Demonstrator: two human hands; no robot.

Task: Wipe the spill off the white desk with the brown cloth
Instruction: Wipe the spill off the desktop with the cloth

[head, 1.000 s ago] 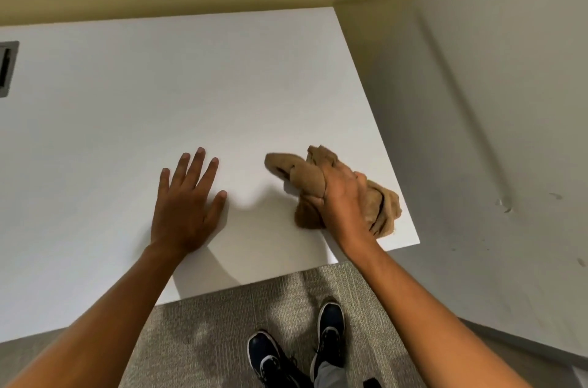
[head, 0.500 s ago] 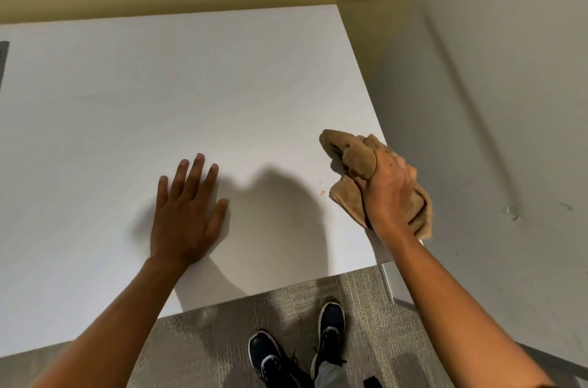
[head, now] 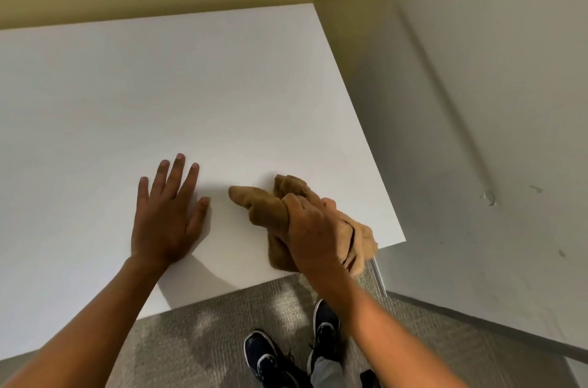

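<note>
A crumpled brown cloth [head: 265, 208] lies on the white desk [head: 191, 95] near its front right corner. My right hand [head: 313, 230] presses down on top of the cloth, fingers closed around a bunch of it. A fold of the cloth hangs past the desk's front edge. My left hand [head: 168, 212] rests flat on the desk to the left of the cloth, fingers spread, holding nothing. I see no spill on the bare desk surface around the cloth; whatever is under the cloth is hidden.
The desk's right edge runs close to a grey-white wall [head: 477, 101]. A yellow wall stands behind the desk. Below the front edge are grey carpet [head: 206, 333] and my dark shoes [head: 270, 359].
My right hand swept the cloth out to the desk's right edge, where a small brown speck showed, then back left and down onto the desk. The left hand stayed flat in place.
</note>
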